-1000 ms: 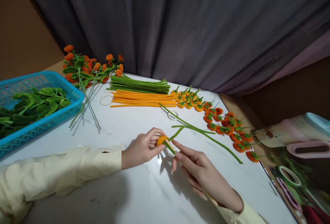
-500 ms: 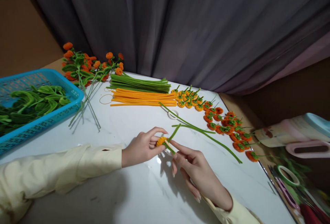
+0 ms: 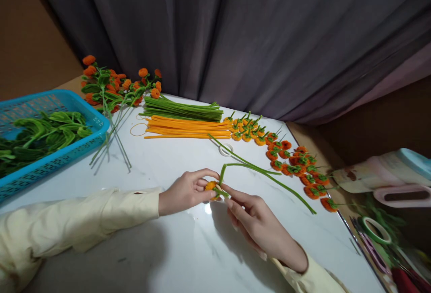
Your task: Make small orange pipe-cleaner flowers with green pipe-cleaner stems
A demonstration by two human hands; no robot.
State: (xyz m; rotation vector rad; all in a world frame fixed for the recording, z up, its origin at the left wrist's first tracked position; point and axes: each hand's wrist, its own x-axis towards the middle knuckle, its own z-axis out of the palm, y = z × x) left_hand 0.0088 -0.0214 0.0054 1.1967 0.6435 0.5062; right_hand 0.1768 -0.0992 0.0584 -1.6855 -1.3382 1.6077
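Holding a small yellow flower (image 3: 211,186) between the clamped fingers of the left hand (image 3: 186,192), over the middle of the desk (image 3: 202,257), with the index finger arched above it and part of it hidden. Out of the flower, a bent green strip (image 3: 222,174), angled upward, and a lower green end (image 3: 221,193) toward the right hand (image 3: 261,223). Against the flower, a short pale stick (image 3: 218,188). Meeting it there with the right thumb and index finger, close to each other; unable to tell whether pinching stick, green end or both. Wearing pale yellow sleeves on both arms.

Just beyond the hands, a long strip (image 3: 296,194) and a shorter strip (image 3: 242,164), both green, with a white ring (image 3: 225,155) crossed by the long one. Farther back, side by side, a green bundle (image 3: 183,109) and an orange-yellow bundle (image 3: 186,128). To the right of those, a cluster of yellow flowers (image 3: 247,136), then a trail of orange flowers (image 3: 296,170) toward the desk's right edge. At far left, a blue basket (image 3: 67,151) with green leaves (image 3: 62,131) inside. Past the right edge, a pale jug (image 3: 370,174) with a blue lid. Behind everything, a dark curtain (image 3: 218,37)
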